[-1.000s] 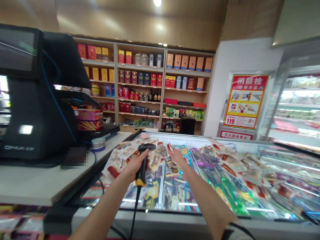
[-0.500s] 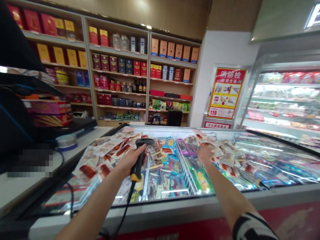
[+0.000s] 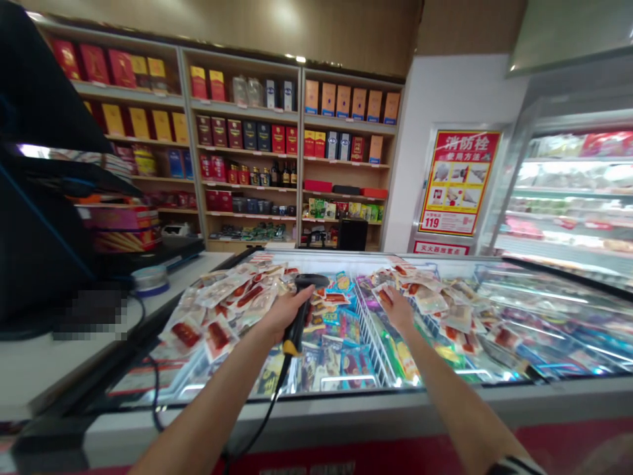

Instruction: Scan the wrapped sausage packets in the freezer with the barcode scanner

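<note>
In the head view, my left hand point(image 3: 287, 309) is wrapped round the handle of a black and yellow barcode scanner point(image 3: 297, 324), its head tilted forward over the freezer's glass top. A cord hangs from the handle. Clear sealed packets of reddish-brown food point(image 3: 251, 295) lie in a heap to the left of the scanner. Between the fingers of my right hand point(image 3: 399, 310) is a similar sealed food packet point(image 3: 382, 295). Just beyond and to the right of that hand spreads another heap of sealed packets point(image 3: 457, 316).
Under the glass, a white wire divider point(image 3: 368, 336) separates colourful frozen packs point(image 3: 324, 359). On the left counter point(image 3: 44, 376) stand a dark checkout terminal point(image 3: 34, 218) and a tape roll point(image 3: 150, 280). Boxed goods fill the shelves point(image 3: 242, 155) behind; a red poster point(image 3: 459, 181) hangs at right.
My right hand went from the left heap to the right one, where it has picked up a packet and come slightly back left. The scanner stays in my left hand; the view has turned right.
</note>
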Motion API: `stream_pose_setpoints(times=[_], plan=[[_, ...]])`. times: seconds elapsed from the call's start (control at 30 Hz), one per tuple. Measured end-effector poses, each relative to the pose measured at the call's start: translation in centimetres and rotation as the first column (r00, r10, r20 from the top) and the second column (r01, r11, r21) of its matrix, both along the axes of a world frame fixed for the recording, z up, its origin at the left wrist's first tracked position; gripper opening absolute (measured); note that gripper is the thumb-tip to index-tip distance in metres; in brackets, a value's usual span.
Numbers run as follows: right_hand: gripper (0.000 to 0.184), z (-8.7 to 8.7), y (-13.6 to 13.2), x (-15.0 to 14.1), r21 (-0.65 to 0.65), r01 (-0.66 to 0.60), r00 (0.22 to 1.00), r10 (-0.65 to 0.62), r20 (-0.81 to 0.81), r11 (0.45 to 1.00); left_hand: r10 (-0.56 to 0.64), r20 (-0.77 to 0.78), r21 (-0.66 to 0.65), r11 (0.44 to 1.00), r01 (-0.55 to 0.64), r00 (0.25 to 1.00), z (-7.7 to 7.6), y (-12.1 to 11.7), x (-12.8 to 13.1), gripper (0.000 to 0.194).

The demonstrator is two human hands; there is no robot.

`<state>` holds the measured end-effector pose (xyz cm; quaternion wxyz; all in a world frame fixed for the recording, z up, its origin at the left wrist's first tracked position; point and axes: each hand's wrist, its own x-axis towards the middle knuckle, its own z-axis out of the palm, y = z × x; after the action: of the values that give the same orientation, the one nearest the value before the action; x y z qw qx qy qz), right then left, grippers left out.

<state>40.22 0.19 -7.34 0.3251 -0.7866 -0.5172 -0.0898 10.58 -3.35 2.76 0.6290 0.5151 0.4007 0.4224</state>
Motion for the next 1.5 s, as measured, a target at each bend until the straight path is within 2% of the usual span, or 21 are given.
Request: stream_pose_setpoints(times=[0.17,0.37,0.53,0.7,0.87,1.03,1.1,1.17,1.27,1.37,1.5], plan=[[0.044,0.9,1.8,-4.7,0.155,-0.182,0.983,0.182,0.017,0.971,-0.024,-0.015,0.044,0.999,0.025,1.000,-0.1,-0.5,-0.1,0.029],[0.044,1.8,2.7,-8.5,0.269,-0.278,0.959,0.283,0.018,0.922,-0.051,0.020,0.054,0.997,0.050,0.998,0.3,-0.9,-1.0,0.032],[0.047,2.3,3.1,-9.6,0.254,-0.283,0.957,0.290,0.014,0.925,-0.075,0.020,0.054,0.996,0.074,0.997,0.1,-0.6,-1.6,0.033],[0.042,2.6,3.9,-10.7,0.187,-0.241,0.969,0.246,-0.004,0.952,0.027,0.014,0.054,0.998,-0.028,1.000,-0.1,0.4,-3.1,0.033],[0.035,3.1,6.0,-14.0,0.139,-0.285,0.956,0.292,-0.032,0.948,0.131,0.033,0.035,0.991,-0.132,0.991,-0.2,1.1,-5.5,0.032],[0.035,3.1,8.0,-17.3,0.176,-0.373,0.924,0.382,-0.016,0.911,0.153,0.031,0.028,0.988,-0.154,0.988,-0.7,1.7,-6.6,0.033],[0.036,2.8,8.3,-16.8,0.199,-0.391,0.917,0.399,-0.002,0.899,0.139,0.023,0.037,0.989,-0.140,0.990,-0.8,2.1,-6.2,0.034],[0.036,2.4,8.3,-14.8,0.194,-0.338,0.938,0.346,-0.008,0.921,0.122,0.011,0.031,0.992,-0.123,0.992,-1.0,2.5,-5.3,0.034],[0.036,1.9,7.8,-9.9,0.123,-0.170,0.984,0.175,-0.038,0.978,0.091,0.000,0.012,0.996,-0.091,0.996,-1.2,3.0,-3.2,0.033],[0.037,1.7,7.5,-4.3,0.021,-0.020,1.000,0.020,-0.001,1.000,0.051,-0.001,0.005,0.999,-0.051,0.999,-1.3,3.7,-1.1,0.032],[0.035,1.5,9.1,1.9,-0.042,0.023,0.997,-0.020,0.076,0.999,0.032,-0.009,-0.002,0.999,-0.032,0.999,-1.6,5.1,0.3,0.032]])
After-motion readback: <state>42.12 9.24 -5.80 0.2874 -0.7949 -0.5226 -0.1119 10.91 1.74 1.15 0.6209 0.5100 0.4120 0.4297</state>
